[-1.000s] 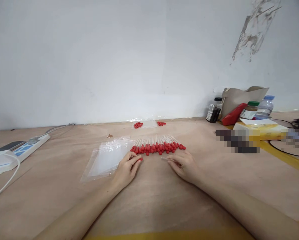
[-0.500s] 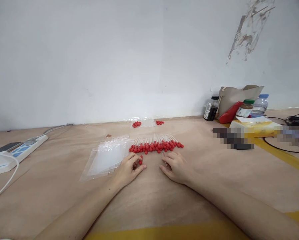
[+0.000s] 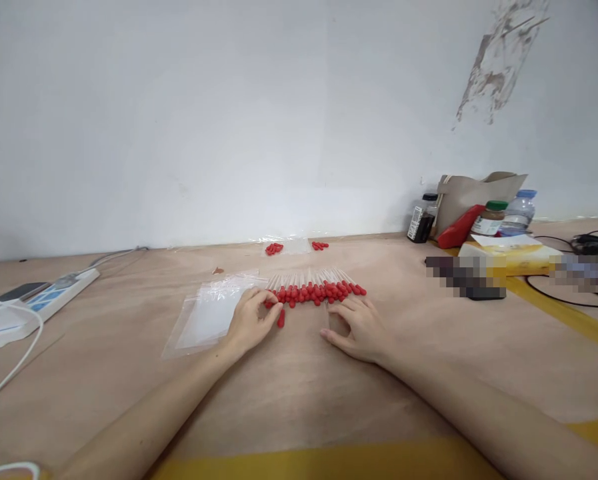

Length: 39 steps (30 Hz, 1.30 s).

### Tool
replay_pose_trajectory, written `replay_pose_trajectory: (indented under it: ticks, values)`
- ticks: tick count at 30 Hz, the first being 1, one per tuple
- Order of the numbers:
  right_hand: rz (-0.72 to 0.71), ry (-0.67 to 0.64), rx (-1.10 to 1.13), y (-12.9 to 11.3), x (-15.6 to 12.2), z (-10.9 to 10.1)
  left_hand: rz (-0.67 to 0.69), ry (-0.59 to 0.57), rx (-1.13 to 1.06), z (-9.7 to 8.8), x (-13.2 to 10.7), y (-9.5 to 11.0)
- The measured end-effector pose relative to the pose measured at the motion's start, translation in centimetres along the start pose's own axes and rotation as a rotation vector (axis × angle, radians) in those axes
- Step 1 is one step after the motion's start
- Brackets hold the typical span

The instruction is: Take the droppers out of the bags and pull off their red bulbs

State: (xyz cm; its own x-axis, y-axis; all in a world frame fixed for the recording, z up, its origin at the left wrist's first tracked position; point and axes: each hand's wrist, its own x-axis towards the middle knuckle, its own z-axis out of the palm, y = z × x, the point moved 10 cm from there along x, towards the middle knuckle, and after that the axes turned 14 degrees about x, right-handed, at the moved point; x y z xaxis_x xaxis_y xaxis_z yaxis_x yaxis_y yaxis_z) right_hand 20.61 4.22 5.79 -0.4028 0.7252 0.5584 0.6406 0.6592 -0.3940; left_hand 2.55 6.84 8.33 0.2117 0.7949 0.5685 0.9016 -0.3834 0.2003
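A row of several glass droppers with red rubber bulbs (image 3: pixel 313 291) lies on the wooden table (image 3: pixel 299 393) in front of me. My left hand (image 3: pixel 249 323) rests at the row's left end, its fingertips curled and pinched on the leftmost dropper. One loose red bulb (image 3: pixel 281 319) lies on the table right beside that hand's fingers. My right hand (image 3: pixel 359 328) lies flat just below the row's right half, fingers stretched toward the bulbs and holding nothing. A thin clear tube (image 3: pixel 327 311) seems to lie by its index finger.
Clear plastic bags (image 3: pixel 209 317) lie left of the row. More red bulbs (image 3: pixel 275 249) and a small bag sit near the wall. A power strip (image 3: pixel 46 300) with white cable is at far left. Bottles, a jar (image 3: pixel 489 221), a beige bag (image 3: pixel 471 197) and cables crowd the right.
My left hand moved up from the loose red bulb to the row's left end. My right hand let its thin tube down and flattened below the row.
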Motion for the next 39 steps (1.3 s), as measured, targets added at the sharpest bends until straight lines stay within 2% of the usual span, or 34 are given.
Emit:
replay_pose_trajectory:
  ticks: [3, 6, 10, 16, 20, 25, 28, 30, 33, 36, 39]
  values:
    - [0.013, 0.011, 0.033, 0.6, 0.1, -0.4, 0.034, -0.045, 0.067, 1.0, 2.1, 1.8]
    - [0.040, 0.033, 0.065, 1.4, 0.1, -0.9, 0.060, -0.087, 0.113, 2.9, 4.4, 4.6]
    - [0.075, 0.077, 0.053, 2.5, 0.3, -1.7, -0.034, -0.133, 0.198, 5.4, 6.8, 6.9]
    - [0.186, 0.126, 0.025, 4.8, 0.5, -2.6, -0.126, -0.276, 0.304, 8.0, 8.0, 7.3]
    - [0.176, 0.100, 0.066, 4.5, 0.5, -2.1, -0.173, -0.307, 0.302, 8.5, 8.0, 6.9]
    - [0.174, -0.030, 0.160, 2.6, 0.5, 0.1, -0.203, -0.278, 0.288, 7.3, 8.2, 6.5]
    - [0.233, -0.106, 0.186, 2.3, 0.4, 1.1, -0.188, -0.248, 0.275, 5.2, 7.9, 5.6]
    - [0.254, -0.123, 0.188, 2.2, 0.3, 1.2, -0.146, -0.189, 0.248, 3.4, 7.2, 4.9]
    - [0.270, -0.123, 0.188, 2.4, 0.2, 1.1, -0.053, -0.067, 0.144, 0.6, 5.1, 3.6]
    - [0.277, -0.116, 0.203, 2.8, 0.1, 1.1, -0.012, -0.076, 0.040, -0.1, 2.1, 2.1]
    - [0.273, -0.008, 0.248, 3.2, 0.2, 0.3, 0.018, -0.040, 0.000, -0.5, -0.4, 1.3]
